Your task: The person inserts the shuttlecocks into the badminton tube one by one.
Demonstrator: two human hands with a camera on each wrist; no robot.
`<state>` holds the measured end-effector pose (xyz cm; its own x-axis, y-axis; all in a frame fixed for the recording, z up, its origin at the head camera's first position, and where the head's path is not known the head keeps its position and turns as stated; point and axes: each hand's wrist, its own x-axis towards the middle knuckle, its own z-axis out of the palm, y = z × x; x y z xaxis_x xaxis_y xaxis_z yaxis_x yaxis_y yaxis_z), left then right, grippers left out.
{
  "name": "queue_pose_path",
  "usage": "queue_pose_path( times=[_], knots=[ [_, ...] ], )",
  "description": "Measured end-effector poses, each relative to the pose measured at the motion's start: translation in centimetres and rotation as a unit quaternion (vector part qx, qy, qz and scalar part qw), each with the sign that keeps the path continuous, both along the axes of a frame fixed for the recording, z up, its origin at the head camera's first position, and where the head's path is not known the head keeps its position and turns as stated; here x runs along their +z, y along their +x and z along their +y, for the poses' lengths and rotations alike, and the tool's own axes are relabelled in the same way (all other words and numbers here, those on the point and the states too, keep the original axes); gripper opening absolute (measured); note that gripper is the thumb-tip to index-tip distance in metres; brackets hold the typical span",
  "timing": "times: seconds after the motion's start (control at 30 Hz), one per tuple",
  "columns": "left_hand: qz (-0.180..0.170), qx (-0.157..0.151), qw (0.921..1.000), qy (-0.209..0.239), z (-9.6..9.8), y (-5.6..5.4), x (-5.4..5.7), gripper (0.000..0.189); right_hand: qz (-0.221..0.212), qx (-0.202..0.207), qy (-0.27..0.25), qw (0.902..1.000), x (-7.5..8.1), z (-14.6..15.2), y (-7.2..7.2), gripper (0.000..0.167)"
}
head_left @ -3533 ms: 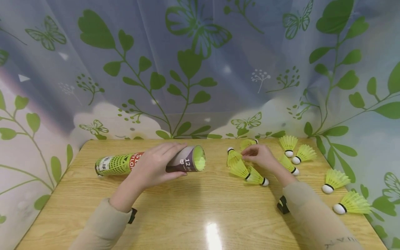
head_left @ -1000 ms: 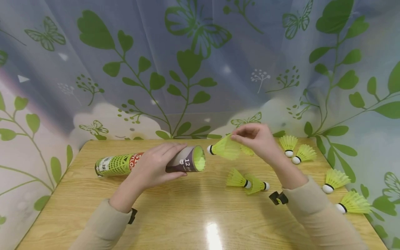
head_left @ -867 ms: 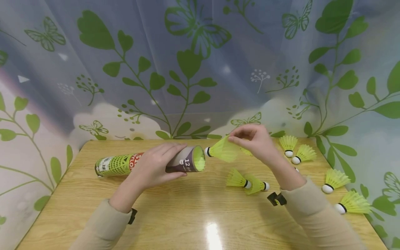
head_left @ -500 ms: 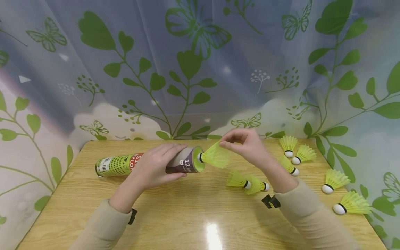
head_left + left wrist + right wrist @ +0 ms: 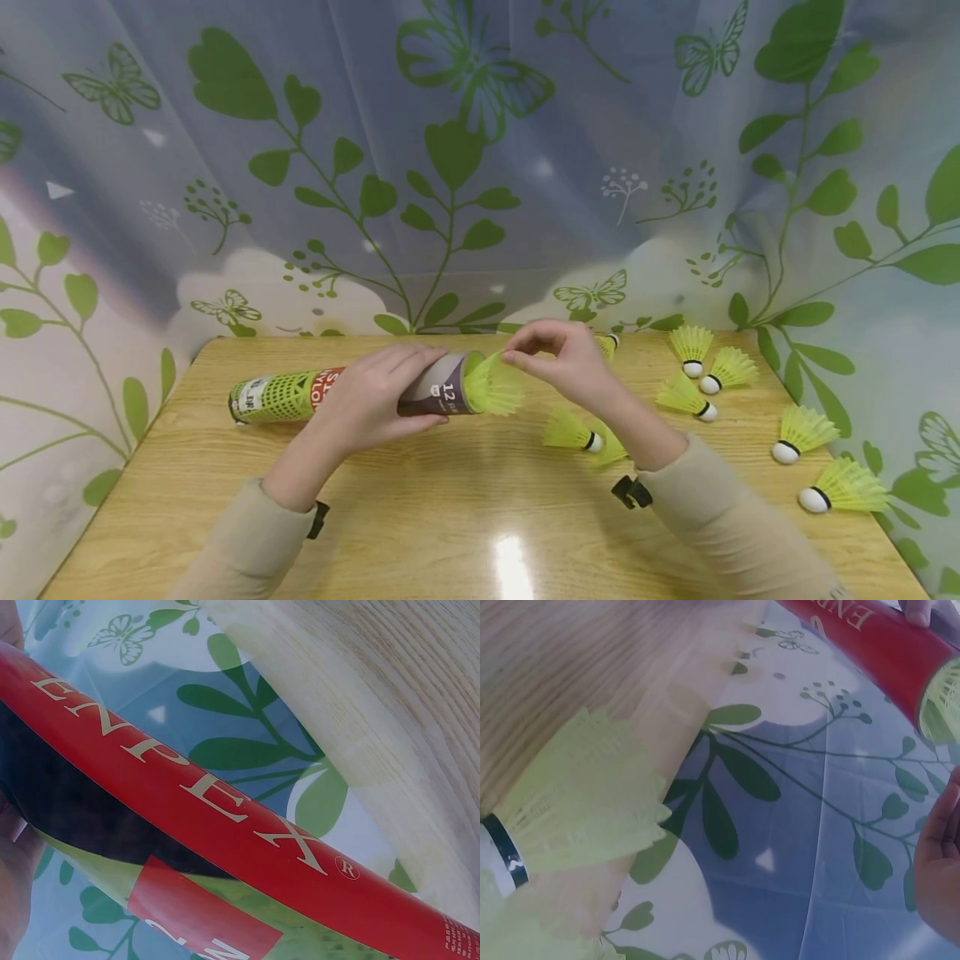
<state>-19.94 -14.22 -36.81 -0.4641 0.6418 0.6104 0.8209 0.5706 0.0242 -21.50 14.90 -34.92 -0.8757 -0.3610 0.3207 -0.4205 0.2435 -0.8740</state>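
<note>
a yellow cone-shaped plastic shuttlecock (image 5: pixel 495 388), pinched by the right hand (image 5: pixel 573 367), sits partly inside a green, red and grey cylindrical tube (image 5: pixel 277 396) clasped by the left hand (image 5: pixel 371 400); loose yellow shuttlecocks (image 5: pixel 691 345) lie right of the pinch.

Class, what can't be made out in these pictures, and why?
Head view: the middle of the tube, covered by the left hand.
Head view: the tip of the pinched shuttlecock at the right hand, hidden inside the tube.
Head view: the tip of the loose shuttlecock partly behind the right forearm.
Left wrist view: the small print, too tiny to read.
Right wrist view: most of the right hand, cut off by the right edge.
</note>
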Motion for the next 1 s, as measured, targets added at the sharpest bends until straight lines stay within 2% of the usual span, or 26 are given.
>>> queue_pose_path(
  times=[0.37, 0.67, 1.0],
  knots=[
    [-0.003, -0.001, 1.0000, 0.006, -0.1, 0.0, 0.0, 0.082, 0.017, -0.031, -0.029, 0.9990, -0.7, -1.1, 0.3, 0.007],
    [-0.004, 0.003, 1.0000, 0.008, -0.2, 0.1, 0.1, 0.082, 0.070, -0.019, 0.017, 0.9972, -0.8, -1.0, 0.5, 0.005],
    [0.000, 0.004, 1.0000, 0.002, -0.3, 0.2, 0.2, 0.084, 0.051, -0.025, 0.048, 0.9973, -0.5, -1.6, 1.0, 0.006]
  ],
)
